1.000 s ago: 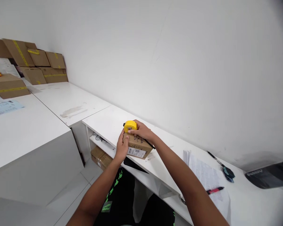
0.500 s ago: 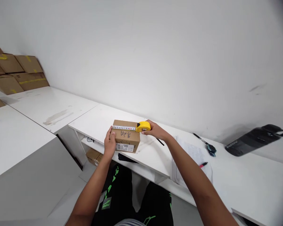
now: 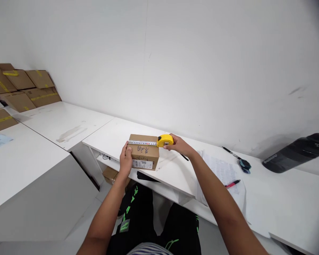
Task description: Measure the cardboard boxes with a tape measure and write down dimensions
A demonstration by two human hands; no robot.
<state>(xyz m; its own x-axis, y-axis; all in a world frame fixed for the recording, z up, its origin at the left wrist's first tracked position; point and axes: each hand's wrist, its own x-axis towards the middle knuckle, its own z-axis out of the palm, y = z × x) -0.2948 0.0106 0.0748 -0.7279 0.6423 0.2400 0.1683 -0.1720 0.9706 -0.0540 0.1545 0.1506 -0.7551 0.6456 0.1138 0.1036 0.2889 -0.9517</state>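
A small cardboard box (image 3: pixel 145 156) with handwriting on top and a printed label on its front sits near the front edge of a white desk (image 3: pixel 117 136). My left hand (image 3: pixel 126 159) grips the box's left end and pins the tip of a measuring tape there. The tape blade (image 3: pixel 142 143) runs along the box's top back edge. My right hand (image 3: pixel 177 144) holds the yellow tape measure case (image 3: pixel 164 140) just past the box's right end.
Papers (image 3: pixel 223 173) with a red pen (image 3: pixel 232 183) lie to the right, beside a black pen and a small dark object (image 3: pixel 244 165). A black bottle-like item (image 3: pixel 295 153) lies far right. Stacked cardboard boxes (image 3: pixel 21 88) sit at the far left. More boxes (image 3: pixel 110 174) are under the desk.
The tape has been pulled out from the left end across the box top, the yellow case moving right past the box's edge. The view shifted slightly.
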